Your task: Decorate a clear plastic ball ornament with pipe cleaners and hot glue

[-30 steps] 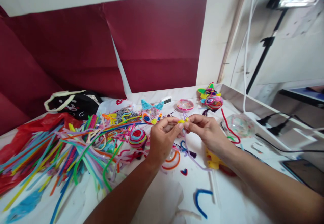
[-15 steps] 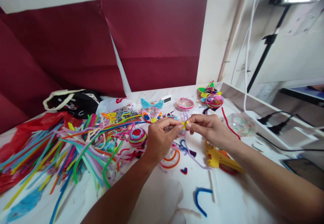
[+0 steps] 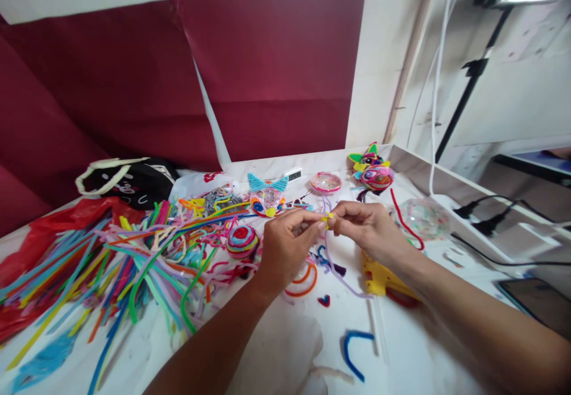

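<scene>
My left hand [image 3: 285, 249] and my right hand [image 3: 368, 228] meet above the white table, fingertips pinched together on a small yellow pipe-cleaner piece [image 3: 326, 219]. A lilac pipe cleaner [image 3: 335, 267] hangs from that piece and trails down onto the table. Below my hands lie an orange-and-white coiled ring [image 3: 303, 279], a tiny red-and-blue heart [image 3: 324, 301] and a yellow glue gun [image 3: 379, 276] partly under my right wrist.
A big loose heap of coloured pipe cleaners [image 3: 111, 258] fills the left. Finished decorated balls [image 3: 242, 241] [image 3: 267, 200] [image 3: 372, 172], a pink dish [image 3: 326, 183] and a clear ball [image 3: 423, 218] stand behind. A blue bent piece [image 3: 354, 353] lies near. Cables [image 3: 486, 222] and a phone [image 3: 537, 303] at right.
Both hands stay pinched on the yellow piece with only small finger shifts. My right wrist has dropped a little over the glue gun.
</scene>
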